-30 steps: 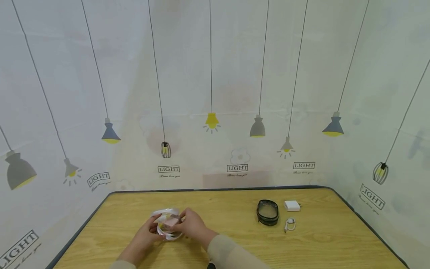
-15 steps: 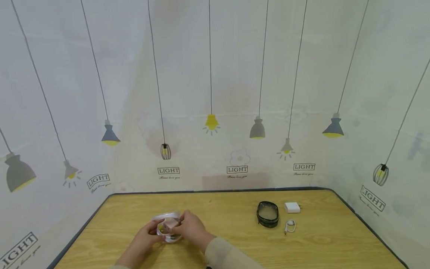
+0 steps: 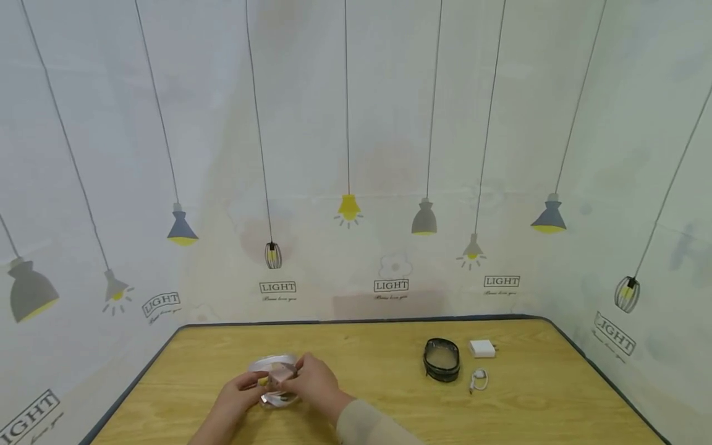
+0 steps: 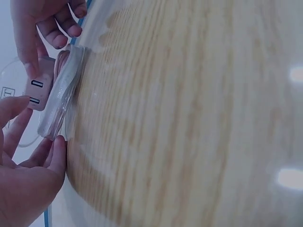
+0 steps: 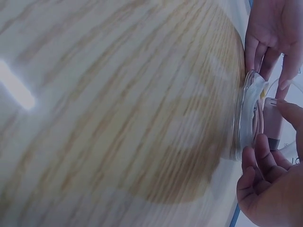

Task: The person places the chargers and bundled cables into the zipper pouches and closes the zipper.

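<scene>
A clear round case [image 3: 272,360] with white trim lies unzipped on the left of the table, its lid up at the back. A pink charger [image 4: 41,85] with two USB ports sits at the case's opening, over a coiled pink cable [image 4: 60,64]. My left hand [image 3: 236,395] holds the case by its left side, and one of its fingers touches the charger near a port. From the right, my right hand [image 3: 318,380] grips the charger, thumb on its port end in the right wrist view. The two hands partly hide the case's inside.
To the right on the wooden table [image 3: 378,395] stands a clear case with black trim [image 3: 442,360]. Beside it are a white charger [image 3: 482,348] and a short white cable [image 3: 479,380]. A printed curtain [image 3: 356,154] borders the table's back and sides.
The pink charger has tilted and turned between the hands over the case. Both hands keep their places around it. The head view has shifted slightly upward.
</scene>
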### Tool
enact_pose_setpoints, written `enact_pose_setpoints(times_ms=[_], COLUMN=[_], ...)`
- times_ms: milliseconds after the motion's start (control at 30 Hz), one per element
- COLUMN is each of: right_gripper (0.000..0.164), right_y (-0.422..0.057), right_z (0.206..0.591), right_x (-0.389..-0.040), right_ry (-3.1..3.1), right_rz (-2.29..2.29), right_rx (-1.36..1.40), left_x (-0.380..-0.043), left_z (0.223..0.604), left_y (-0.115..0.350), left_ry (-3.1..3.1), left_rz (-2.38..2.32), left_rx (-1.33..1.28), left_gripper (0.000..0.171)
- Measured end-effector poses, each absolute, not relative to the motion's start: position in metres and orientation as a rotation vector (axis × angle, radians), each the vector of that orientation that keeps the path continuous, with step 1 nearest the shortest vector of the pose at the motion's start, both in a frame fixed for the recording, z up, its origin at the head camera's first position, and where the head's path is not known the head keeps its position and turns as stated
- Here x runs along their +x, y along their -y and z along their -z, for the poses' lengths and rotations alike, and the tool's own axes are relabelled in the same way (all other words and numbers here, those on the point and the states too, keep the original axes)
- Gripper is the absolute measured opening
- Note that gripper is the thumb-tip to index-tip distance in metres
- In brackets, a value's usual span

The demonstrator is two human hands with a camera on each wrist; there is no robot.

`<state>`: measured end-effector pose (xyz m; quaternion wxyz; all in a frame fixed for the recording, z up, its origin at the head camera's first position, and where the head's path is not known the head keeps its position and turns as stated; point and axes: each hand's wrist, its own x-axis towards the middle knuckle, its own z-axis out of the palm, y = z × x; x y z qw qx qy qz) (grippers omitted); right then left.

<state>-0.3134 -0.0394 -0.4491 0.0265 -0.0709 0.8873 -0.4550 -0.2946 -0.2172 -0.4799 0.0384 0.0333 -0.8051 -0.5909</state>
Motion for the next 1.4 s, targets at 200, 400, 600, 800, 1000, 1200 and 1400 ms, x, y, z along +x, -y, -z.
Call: enact_pose_setpoints(times_ms=[200, 400, 600, 800, 1000, 1200, 1400], right_gripper=[0.039, 0.039, 0.041, 0.038, 0.038, 0.036, 0.034], right_y=[0.04, 0.041, 0.04, 0.039, 0.038, 0.038, 0.039], right_z=[0.45, 0.453, 0.453, 0.452, 0.455, 0.455, 0.456], right_x=[-0.316, -0.317, -0.315, -0.313, -0.314, -0.315, -0.316], right_ry=[-2.75, -2.761, -2.746, -2.766, -2.769, -2.772, -2.783], right_rz=[1.417, 1.398, 1.4, 1.415, 1.412, 1.4, 1.368], right_rx=[-0.219, -0.199, -0.185, -0.225, -0.244, -0.241, -0.258], left_x=[-0.297, -0.298, -0.298, -0.296, -0.295, -0.296, -0.297], left_z=[0.478, 0.478, 0.478, 0.474, 0.472, 0.472, 0.472], left_y=[0.215, 0.208, 0.202, 0.198, 0.195, 0.194, 0.195], left_ry=[2.431, 2.389, 2.405, 2.387, 2.412, 2.441, 2.452], left_rz=[1.825, 1.83, 1.711, 1.706, 1.655, 1.6, 1.588], left_rx=[0.15, 0.184, 0.194, 0.167, 0.193, 0.208, 0.229], left_gripper=[0.034, 0.038, 0.034, 0.029, 0.028, 0.026, 0.025])
